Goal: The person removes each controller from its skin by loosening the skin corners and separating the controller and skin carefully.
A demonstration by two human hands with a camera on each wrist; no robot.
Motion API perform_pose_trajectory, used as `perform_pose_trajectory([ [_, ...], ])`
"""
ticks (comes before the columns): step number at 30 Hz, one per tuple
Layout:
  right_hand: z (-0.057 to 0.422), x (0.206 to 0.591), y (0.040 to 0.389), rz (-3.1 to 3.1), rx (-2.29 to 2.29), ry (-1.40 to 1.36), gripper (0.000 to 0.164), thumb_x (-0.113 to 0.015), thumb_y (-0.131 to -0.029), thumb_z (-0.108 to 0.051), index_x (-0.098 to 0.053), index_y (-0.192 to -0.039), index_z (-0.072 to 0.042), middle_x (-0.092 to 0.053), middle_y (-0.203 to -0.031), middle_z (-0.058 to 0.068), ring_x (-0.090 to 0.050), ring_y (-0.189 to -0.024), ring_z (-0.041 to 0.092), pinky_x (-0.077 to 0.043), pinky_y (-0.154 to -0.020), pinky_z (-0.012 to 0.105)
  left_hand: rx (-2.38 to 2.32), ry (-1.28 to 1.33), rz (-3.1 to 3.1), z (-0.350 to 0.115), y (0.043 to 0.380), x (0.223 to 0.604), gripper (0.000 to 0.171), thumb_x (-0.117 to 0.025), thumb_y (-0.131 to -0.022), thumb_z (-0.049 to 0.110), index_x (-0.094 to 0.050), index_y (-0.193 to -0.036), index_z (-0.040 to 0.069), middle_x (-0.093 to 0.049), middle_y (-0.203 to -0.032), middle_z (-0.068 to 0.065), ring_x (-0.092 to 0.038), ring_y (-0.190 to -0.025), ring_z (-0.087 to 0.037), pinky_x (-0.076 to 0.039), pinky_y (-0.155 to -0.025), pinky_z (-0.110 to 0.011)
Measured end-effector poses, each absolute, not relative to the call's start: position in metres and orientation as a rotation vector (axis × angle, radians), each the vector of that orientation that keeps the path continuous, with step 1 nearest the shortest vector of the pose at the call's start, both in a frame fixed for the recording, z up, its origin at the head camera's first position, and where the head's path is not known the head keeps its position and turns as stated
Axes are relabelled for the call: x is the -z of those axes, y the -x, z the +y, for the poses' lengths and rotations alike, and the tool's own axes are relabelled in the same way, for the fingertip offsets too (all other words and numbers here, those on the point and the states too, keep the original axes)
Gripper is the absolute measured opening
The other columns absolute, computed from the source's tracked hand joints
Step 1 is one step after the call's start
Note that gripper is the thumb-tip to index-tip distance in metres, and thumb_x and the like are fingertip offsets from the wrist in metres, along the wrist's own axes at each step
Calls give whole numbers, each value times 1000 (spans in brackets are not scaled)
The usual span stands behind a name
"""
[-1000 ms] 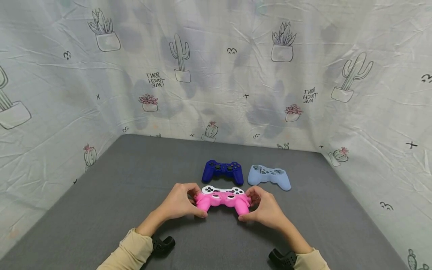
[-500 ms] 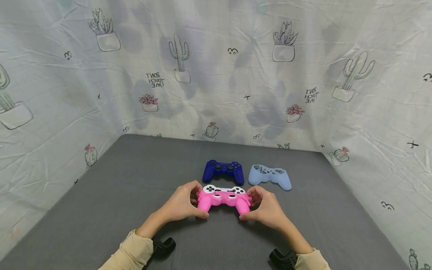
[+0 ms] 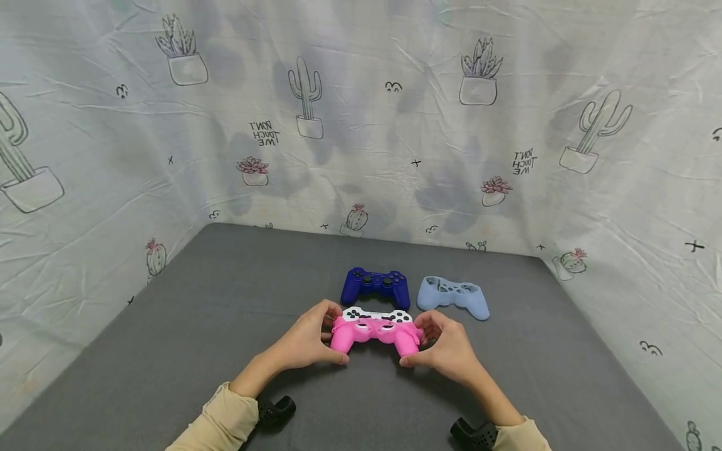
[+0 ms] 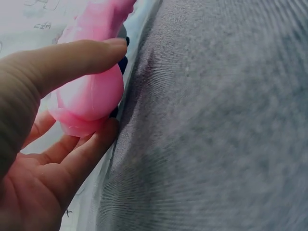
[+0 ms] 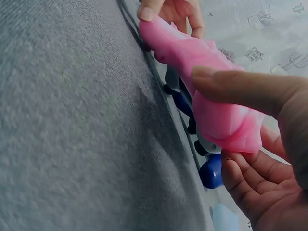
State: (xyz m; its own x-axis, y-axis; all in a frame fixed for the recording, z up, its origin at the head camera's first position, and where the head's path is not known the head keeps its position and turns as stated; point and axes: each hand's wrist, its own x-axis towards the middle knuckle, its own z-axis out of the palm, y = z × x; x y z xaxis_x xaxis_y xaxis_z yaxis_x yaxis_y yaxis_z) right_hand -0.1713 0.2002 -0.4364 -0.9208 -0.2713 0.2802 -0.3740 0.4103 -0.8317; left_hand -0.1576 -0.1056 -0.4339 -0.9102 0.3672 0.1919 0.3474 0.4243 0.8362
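Observation:
A white game controller (image 3: 352,314) wears a pink silicone cover (image 3: 375,332) with eye shapes on it. My left hand (image 3: 309,338) holds its left grip, thumb in front and fingers round the outer side. On the right grip, my right hand (image 3: 449,347) has a matching hold. In the left wrist view, the thumb lies across the pink cover (image 4: 94,96) and the fingertips touch it from the other side. The right wrist view shows both hands on the pink cover (image 5: 226,118). Part of the white controller is hidden under the cover.
Just beyond the held controller lies a dark blue game controller (image 3: 375,285). To its right is a light blue silicone controller cover (image 3: 455,296) with cut-out holes. All are on a grey table (image 3: 271,263). A white cactus-print curtain (image 3: 372,144) surrounds the back and sides.
The head view has shifted slightly, moving the whole scene a little to the right. Both hands keep their hold on the pink-covered controller, with barely any movement.

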Motion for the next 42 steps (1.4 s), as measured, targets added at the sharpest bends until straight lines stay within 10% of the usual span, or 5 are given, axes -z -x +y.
perform_pose_trajectory([
  [42, 200, 440, 170, -2668, -1418, -612, 68, -99, -52, -24, -56, -104, -16, -59, -87, 0, -61, -73, 17, -52, -61, 29, -1609, -595, 2682, -101, 155, 431, 59, -97, -60, 20, -60, -104, 11, -59, -98, -5, -63, -90, -20, -56, -68, -27],
])
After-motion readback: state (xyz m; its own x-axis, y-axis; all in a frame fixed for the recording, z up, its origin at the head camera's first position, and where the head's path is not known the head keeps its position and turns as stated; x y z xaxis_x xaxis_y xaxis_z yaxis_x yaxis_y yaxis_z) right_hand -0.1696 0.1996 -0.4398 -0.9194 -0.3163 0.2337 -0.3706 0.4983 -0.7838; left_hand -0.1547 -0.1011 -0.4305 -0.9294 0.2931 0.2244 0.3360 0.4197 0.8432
